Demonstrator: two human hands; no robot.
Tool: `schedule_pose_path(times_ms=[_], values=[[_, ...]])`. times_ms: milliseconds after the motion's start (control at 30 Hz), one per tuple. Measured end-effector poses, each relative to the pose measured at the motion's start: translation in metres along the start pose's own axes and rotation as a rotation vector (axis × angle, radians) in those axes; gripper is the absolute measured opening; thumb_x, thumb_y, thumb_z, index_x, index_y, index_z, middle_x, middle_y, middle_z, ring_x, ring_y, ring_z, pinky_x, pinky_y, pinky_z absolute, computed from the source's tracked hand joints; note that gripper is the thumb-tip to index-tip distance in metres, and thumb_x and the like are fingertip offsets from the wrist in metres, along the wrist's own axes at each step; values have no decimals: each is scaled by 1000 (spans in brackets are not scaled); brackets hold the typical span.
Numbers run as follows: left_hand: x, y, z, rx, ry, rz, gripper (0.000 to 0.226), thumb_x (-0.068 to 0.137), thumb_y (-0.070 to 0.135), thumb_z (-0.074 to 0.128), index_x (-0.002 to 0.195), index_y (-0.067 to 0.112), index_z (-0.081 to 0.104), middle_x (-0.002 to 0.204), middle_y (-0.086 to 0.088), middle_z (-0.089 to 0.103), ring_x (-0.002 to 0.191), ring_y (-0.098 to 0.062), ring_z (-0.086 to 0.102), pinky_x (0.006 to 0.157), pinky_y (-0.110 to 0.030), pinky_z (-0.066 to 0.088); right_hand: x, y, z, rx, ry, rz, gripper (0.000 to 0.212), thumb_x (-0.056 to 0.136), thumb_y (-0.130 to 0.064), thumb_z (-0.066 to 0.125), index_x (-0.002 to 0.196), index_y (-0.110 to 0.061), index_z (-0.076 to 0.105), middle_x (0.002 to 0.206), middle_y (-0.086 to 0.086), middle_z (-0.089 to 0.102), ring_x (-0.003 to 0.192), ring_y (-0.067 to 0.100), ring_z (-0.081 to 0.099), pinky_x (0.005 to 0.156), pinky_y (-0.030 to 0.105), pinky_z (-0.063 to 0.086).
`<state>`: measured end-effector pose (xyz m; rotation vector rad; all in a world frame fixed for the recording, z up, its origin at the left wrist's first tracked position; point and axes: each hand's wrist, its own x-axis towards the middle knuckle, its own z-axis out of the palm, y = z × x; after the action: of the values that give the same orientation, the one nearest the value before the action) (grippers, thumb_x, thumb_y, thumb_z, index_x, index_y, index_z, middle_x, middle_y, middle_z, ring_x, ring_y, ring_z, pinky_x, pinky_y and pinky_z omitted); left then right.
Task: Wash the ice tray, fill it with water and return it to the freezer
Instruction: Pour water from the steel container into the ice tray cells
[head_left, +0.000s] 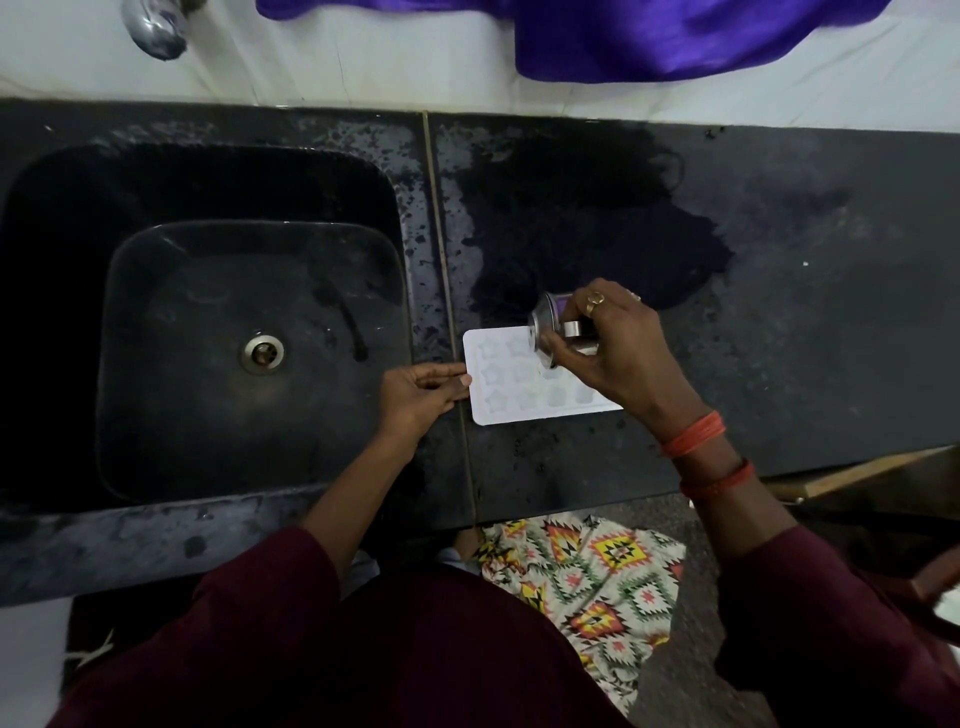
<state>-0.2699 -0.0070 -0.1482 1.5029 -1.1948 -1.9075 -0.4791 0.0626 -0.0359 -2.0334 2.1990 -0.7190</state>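
Sink (208, 364) at left, wet. Left hand (415, 395) pinches the left edge of the ice tray (514, 400), which lies flat on the wet table (805, 312) just right of the sink. Tray looks light, thin, likely bendy; once filled, best carried level by both short ends. Steel cup (550, 332) tipped over the star-shaped cells, right hand (618, 343) curled round it; water in either not discernible.

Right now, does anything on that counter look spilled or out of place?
Yes: a large dark wet patch spreads across the counter behind the ice tray, with droplets speckling the strip beside the sink.
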Motion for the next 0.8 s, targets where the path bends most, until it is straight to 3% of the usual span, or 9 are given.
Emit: schedule_pose_path(times_ms=[167,333,500,800], values=[[-1,1,1,-1,1,-4,20,83,11,80,102,4,77,94,-13,77,73,-5,74,58,-13,51,-2,0,0,14,16,27,24,81,-22,80,77,-10,60,78,3,56,68,21,54,69,26,39],[-2,2,1,7,-2,5,22,83,10,80,104,2,76,94,-13,77,73,-4,74,58,-12,51,-10,0,-1,80,62,61,25,83,-26,77,79,-8,59,80,5,58,69,20,55,63,40,50],[-2,2,0,9,-6,14,18,83,10,80,100,5,77,92,-12,77,71,-3,73,58,-12,51,-22,-1,-1,112,115,109,29,84,-34,69,76,-8,59,78,5,57,67,18,54,63,32,47],[-1,1,0,7,-21,19,18,83,10,80,101,6,77,92,-11,77,74,-5,74,60,-13,52,-36,-4,1,91,74,112,31,85,-38,68,74,-11,58,77,3,56,66,21,55,64,41,50]])
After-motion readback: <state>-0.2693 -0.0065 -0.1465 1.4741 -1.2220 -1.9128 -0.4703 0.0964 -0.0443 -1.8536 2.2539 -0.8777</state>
